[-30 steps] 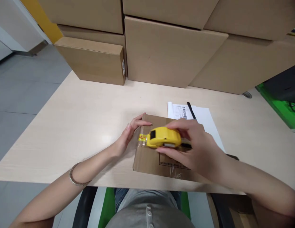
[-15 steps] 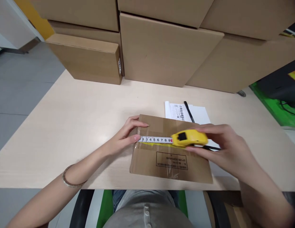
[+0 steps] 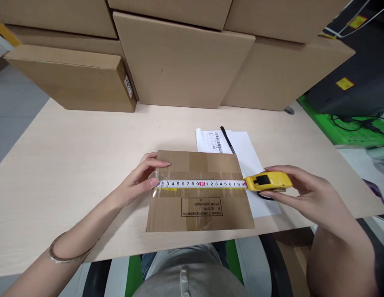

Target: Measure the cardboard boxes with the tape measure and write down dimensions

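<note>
A flat brown cardboard box [image 3: 173,165] with clear tape and a printed black label lies near the table's front edge. My left hand [image 3: 139,181] grips the box's left edge, its thumb pressing the end of a measuring blade there and a finger resting on top. White with black numbers, the blade [image 3: 182,184] runs straight across the box to its right edge. My right hand [image 3: 303,189] is closed around the yellow tape measure [image 3: 272,181], just past that edge. A black strap hangs under the tape measure, partly hidden.
White papers [image 3: 247,148] lie behind and right of the box, with a black pen [image 3: 227,139] on them. Large cardboard boxes [image 3: 185,66] stand along the table's back. At right are a dark case [image 3: 343,90] and a green surface with cables [image 3: 318,119].
My right hand has drawn the tape measure rightward, so the blade now spans the box instead of part of it. My left hand stays at the left edge. The view has shifted right.
</note>
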`<state>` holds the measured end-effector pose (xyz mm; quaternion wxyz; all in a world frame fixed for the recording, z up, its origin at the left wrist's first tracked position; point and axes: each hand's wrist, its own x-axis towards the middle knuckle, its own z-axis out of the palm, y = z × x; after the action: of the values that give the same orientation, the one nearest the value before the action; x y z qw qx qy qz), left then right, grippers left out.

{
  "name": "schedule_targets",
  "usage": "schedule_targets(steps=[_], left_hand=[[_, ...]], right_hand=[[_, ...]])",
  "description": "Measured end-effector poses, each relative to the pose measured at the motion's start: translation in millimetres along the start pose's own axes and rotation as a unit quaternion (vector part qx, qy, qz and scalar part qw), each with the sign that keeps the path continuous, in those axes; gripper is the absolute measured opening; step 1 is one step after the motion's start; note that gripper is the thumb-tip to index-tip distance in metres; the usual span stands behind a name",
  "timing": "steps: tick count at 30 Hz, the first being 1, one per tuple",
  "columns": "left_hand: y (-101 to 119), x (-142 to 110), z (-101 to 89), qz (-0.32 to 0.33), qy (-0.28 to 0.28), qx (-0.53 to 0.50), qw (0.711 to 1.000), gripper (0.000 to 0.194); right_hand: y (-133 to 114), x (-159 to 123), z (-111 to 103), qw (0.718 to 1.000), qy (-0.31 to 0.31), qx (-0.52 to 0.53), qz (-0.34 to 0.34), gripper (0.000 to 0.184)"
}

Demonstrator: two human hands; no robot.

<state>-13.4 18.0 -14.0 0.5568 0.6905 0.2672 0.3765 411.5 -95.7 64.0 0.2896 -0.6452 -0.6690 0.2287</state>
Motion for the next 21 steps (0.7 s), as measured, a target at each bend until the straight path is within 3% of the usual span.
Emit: schedule_targets(steps=[5, 9, 12, 13, 17, 21], left_hand=[[-2.5, -0.3, -1.2, 0.011, 0.006, 0.008, 1.000, 0.034], [-3.4, 0.6, -2.2, 0.015, 0.007, 0.009, 1.000, 0.034], [-4.1, -1.0, -3.2, 0.005, 0.009, 0.013, 1.000, 0.035], [-4.9, -2.2, -3.6, -0.003, 0.014, 0.016, 1.000, 0.035], [-9.6, -7.9, -4.6, -0.032, 0.035, 0.019, 0.999, 0.040], [-8.1, -6.6, 1.5, -0.030, 0.042, -0.028, 0.998, 0.057]], right_hand=[[-14.8, 3.9, -12.5, 0.998, -0.027, -0.056, 0.001, 0.044], [-50.2, 22.5, -16.1, 0.986, -0.088, -0.104, -0.091, 0.025], [-83.9, 44.5, 10.3, 0.971, -0.142, -0.077, -0.175, 0.026], [-95.1, 51.5, 23.9, 0.967, -0.173, -0.078, -0.171, 0.027], [-134.0, 69.7, 78.5, 0.941, -0.186, -0.085, -0.269, 0.020], [-149.4, 69.7, 100.8, 0.909, -0.201, -0.083, -0.355, 0.013]])
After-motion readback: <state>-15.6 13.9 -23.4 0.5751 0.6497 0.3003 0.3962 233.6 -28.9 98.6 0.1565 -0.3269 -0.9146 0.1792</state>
